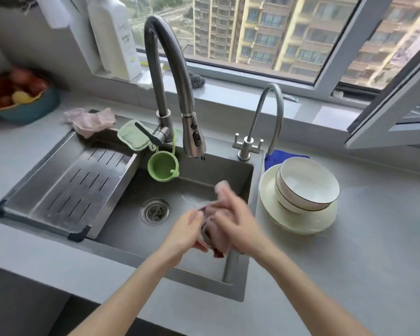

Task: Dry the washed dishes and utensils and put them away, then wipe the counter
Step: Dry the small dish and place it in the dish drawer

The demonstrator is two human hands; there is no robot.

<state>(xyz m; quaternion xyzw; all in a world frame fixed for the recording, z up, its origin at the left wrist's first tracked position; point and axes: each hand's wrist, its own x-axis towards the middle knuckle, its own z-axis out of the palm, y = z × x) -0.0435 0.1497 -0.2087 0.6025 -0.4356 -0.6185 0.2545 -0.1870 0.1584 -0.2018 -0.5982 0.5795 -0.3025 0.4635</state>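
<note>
Both my hands are over the sink (230, 166), blurred by motion. My left hand (186, 235) grips a small metal item with a dark red part (205, 230); I cannot tell what it is. My right hand (237, 223) presses a pale pink cloth (222, 189) around that item. Right of the sink, two white bowls with dark rims (307, 181) stand stacked on a cream plate (268, 204) on the grey counter (374, 238). A blue cloth (285, 158) lies behind the plate.
A tall faucet (166, 69) and a small tap (268, 112) rise behind the sink. A slotted steel drain tray (75, 187) fills its left part. A green cup (163, 167), green pad (131, 137), pink gloves (90, 120), fruit bowl (20, 100) and open window sash (395, 110) are around.
</note>
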